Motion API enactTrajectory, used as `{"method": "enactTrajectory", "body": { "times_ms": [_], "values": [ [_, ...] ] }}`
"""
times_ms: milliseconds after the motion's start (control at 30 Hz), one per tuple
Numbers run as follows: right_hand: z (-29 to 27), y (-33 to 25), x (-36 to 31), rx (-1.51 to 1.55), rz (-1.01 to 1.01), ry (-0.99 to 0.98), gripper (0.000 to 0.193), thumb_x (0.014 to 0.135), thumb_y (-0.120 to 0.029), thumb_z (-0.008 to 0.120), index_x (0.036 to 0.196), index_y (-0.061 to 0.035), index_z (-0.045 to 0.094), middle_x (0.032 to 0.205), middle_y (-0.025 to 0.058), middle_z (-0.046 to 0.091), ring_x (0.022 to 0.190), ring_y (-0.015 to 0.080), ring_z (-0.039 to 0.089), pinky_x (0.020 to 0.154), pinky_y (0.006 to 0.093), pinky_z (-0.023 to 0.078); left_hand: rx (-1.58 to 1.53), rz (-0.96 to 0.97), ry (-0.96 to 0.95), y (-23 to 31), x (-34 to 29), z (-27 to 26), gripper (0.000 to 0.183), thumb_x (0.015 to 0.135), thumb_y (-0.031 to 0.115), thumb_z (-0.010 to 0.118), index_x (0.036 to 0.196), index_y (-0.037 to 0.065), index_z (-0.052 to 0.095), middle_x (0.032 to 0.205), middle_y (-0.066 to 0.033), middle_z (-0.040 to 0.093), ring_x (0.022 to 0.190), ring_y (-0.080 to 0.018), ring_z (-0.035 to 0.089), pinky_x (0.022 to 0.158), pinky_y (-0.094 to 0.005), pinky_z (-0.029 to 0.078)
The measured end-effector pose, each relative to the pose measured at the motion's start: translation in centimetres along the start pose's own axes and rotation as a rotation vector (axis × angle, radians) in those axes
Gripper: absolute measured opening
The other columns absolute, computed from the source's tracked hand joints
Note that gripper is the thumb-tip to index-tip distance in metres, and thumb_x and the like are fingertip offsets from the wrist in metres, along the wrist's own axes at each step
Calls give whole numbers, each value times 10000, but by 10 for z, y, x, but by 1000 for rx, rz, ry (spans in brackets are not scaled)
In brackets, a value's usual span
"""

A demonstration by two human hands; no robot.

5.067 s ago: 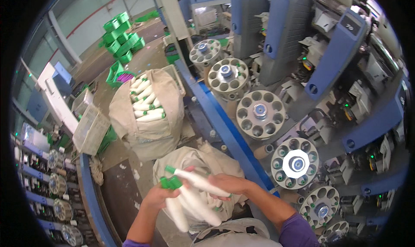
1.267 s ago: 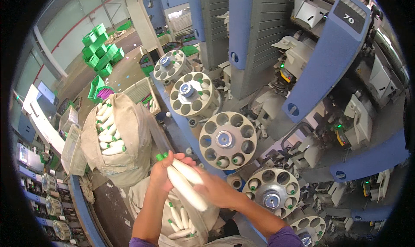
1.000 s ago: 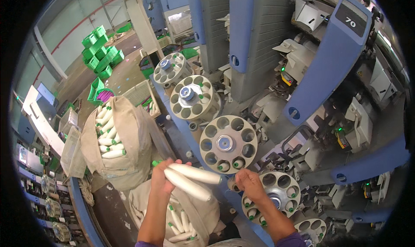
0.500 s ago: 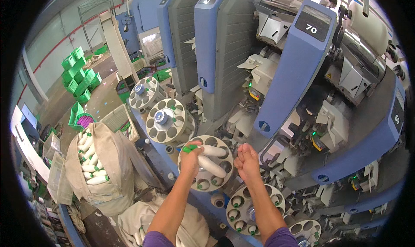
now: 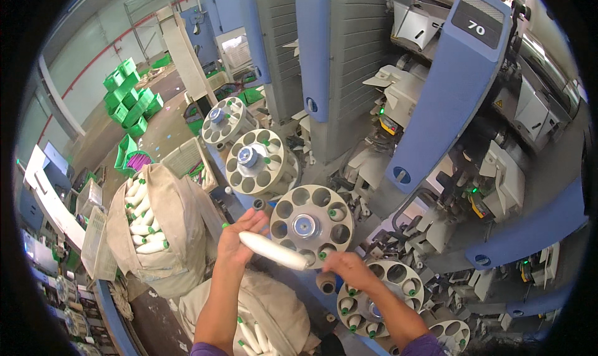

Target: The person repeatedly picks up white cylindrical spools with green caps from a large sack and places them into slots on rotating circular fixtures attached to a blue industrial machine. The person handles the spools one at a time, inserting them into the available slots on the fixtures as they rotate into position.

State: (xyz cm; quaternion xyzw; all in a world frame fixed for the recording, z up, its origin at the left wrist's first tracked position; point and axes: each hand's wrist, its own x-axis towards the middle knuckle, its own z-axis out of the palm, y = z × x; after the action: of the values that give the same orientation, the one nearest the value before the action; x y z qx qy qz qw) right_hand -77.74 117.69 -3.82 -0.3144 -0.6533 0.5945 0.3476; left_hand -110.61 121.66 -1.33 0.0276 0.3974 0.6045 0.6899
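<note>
My left hand grips a white yarn bobbin near its green-tipped end, which shows behind the hand. The bobbin's other end points right, over the lower rim of a round magazine with a ring of pockets. At that rim my right hand has its fingers closed by the green tip of a bobbin set in a pocket. Its fingertips are partly hidden. Another bobbin stands in a pocket on the right side, while several other pockets show dark and vacant.
Two more magazines line the machine beyond; another with green-tipped bobbins sits below my right forearm. Two cloth sacks of bobbins stand on the left. Tall blue machine panels rise at right. Green crates are stacked far left.
My left hand held two bobbins and now holds one, lower and further left. My right hand has moved down to the magazine's lower rim. The whole view has shifted slightly.
</note>
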Motion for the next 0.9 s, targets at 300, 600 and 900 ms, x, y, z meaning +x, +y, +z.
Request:
{"method": "enactTrajectory", "body": {
  "times_ms": [300,600,900],
  "values": [
    [-18,0,34,441,1,447,354,1130,-296,498,889,-61,608,684,-68,396,608,54,316,561,254,258,232,488,-132,-84,16,44,477,1062,229,634,1467,10,507,1311,-148,672,1206,-271,645,1019,-398,517],
    [-54,-80,90,-49,-148,109,305,1108,-326,545,930,-93,633,804,-59,534,685,62,432,638,240,391,352,223,-682,-145,35,90,714,1073,598,462,1402,-23,592,1366,-168,661,1229,-237,634,1037,-396,498],
    [-39,-48,140,-1008,1,180,255,845,-315,788,840,-70,716,1053,121,669,993,335,626,863,445,495,1710,859,-254,-31,67,10,279,826,119,823,1100,149,776,1323,-149,597,1244,-320,558,1008,-408,462]
  ]
}}
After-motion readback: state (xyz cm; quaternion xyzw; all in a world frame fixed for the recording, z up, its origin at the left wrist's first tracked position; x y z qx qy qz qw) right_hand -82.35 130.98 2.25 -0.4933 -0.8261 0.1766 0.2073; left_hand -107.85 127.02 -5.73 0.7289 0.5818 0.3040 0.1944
